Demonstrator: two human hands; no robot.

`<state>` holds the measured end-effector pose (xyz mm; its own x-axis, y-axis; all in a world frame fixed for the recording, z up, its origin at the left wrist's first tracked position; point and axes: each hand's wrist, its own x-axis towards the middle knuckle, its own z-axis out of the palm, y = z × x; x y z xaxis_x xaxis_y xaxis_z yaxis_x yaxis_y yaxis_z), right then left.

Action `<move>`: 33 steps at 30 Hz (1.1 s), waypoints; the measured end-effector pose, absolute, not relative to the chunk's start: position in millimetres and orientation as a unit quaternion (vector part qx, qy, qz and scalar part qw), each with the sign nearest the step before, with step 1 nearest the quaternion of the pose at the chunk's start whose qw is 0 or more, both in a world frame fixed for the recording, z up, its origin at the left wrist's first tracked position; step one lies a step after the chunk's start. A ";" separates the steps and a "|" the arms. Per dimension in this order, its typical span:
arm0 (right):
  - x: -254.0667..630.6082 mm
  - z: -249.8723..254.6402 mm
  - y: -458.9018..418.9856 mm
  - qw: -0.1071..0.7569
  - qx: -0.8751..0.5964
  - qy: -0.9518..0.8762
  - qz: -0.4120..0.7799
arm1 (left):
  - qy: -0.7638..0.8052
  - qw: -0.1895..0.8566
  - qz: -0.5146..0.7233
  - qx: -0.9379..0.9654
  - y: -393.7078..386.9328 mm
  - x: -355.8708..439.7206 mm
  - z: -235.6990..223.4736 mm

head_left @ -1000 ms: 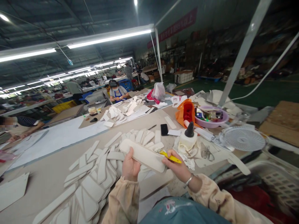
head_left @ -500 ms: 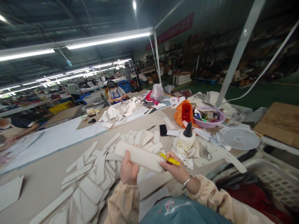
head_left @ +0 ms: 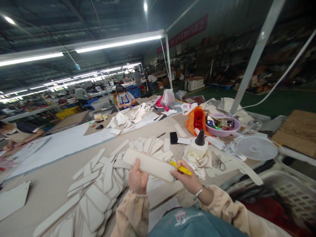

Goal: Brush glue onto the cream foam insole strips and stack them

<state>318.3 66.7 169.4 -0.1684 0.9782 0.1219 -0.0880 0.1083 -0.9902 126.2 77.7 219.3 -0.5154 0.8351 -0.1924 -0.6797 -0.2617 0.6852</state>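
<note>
A long, round-ended off-white panel (head_left: 150, 165) is held up over the table, slanting down to the right. My left hand (head_left: 138, 177) grips it from below, thumb on the upper face and fingers hidden behind. My right hand (head_left: 189, 179) is closed round a yellow-handled tool (head_left: 181, 168); its working end is too small and too covered to make out. The right thumb also touches the panel's right end. Beneath and to the left of the panel spreads a big heap of similar pieces (head_left: 97, 200), overlapping one another.
Beyond my right hand stand a white bottle with a black cone top (head_left: 198, 146), scissors (head_left: 219, 164), a phone (head_left: 173, 138), a small fan (head_left: 255, 147), an orange bag (head_left: 194, 121) and a purple basin (head_left: 227, 130). Co-workers (head_left: 124, 98) sit across the table and at far left.
The whole view has shifted slightly right and down. Both hands keep their hold, and the panel and yellow tool stay nearly the same against each other.
</note>
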 end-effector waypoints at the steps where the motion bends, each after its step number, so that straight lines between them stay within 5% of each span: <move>1: 318.5 170.7 66.3 0.500 -0.404 -0.548 0.534 | 0.372 0.480 0.787 0.107 77.5 126.3 218.9; 33: 319.9 167.4 56.7 0.439 -0.405 -0.574 0.560 | 0.391 0.443 0.797 0.126 78.1 133.4 222.2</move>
